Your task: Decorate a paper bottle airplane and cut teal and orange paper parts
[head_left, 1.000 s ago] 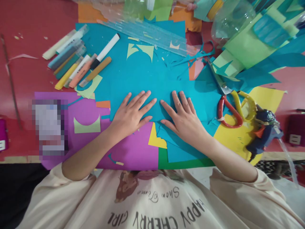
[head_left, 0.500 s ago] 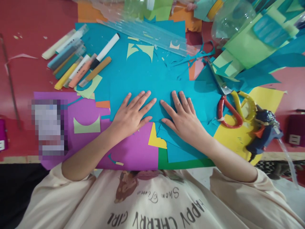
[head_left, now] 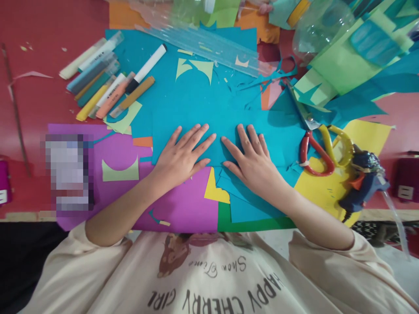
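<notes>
My left hand (head_left: 183, 150) lies palm down with its fingers spread on a sheet of blue paper (head_left: 209, 117). Beside it, also palm down and open, my right hand (head_left: 250, 152) rests on the same blue paper. A small gap parts the two hands, and neither grips anything. Below the left hand lies purple paper (head_left: 186, 205). A scrap of yellow paper (head_left: 214, 189) pokes out between the wrists. To the right of my right hand are scissors (head_left: 316, 152) with one red and one yellow handle loop.
Several markers (head_left: 108, 87) lie at the upper left. A blurred phone-like object (head_left: 67, 170) rests on the purple paper. Clear plastic sticks (head_left: 203, 48) cross the top. At right are a blue glue gun (head_left: 363, 183), a clear plastic bottle (head_left: 322, 30) and green paper (head_left: 353, 56).
Both hands stay flat in the same place on the blue paper. The whole view has shifted very slightly; nothing was picked up or let go.
</notes>
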A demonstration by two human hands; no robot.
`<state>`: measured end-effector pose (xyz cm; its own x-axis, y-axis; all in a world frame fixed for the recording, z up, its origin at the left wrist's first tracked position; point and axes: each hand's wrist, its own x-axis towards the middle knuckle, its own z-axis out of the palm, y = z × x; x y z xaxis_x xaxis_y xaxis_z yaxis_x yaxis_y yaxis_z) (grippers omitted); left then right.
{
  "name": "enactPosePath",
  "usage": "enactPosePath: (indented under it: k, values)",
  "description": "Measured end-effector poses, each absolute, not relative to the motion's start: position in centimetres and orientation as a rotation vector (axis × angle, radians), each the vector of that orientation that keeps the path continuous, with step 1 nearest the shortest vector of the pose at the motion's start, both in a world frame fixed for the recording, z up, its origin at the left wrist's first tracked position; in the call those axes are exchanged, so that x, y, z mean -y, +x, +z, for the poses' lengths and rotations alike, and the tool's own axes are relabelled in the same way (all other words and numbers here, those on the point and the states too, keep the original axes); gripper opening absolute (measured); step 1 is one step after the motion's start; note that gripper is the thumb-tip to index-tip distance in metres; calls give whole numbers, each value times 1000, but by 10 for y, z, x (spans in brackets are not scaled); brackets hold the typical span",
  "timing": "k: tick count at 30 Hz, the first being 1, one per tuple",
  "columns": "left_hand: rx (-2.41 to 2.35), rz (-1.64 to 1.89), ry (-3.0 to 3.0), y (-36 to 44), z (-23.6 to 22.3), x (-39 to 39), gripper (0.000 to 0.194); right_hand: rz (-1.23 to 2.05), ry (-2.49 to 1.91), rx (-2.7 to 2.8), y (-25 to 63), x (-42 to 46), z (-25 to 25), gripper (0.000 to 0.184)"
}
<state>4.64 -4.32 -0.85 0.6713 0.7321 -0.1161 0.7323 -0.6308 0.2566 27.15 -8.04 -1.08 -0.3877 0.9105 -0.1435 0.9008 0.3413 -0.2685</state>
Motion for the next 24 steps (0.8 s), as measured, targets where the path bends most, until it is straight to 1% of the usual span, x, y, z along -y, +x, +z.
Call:
enactPosePath:
  k: [3,12,24]
  values:
    - [-1190,-13,2586,47,-7,44,55,474,-1732,2542,270,80,-8,68]
    - [-1219,-19,2561,48,-7,44,55,457,-1768,2500,269,80,-9,61]
    - [-1483,-63,2413,46,2,45,62,467,-1769,2499,269,79,-10,60]
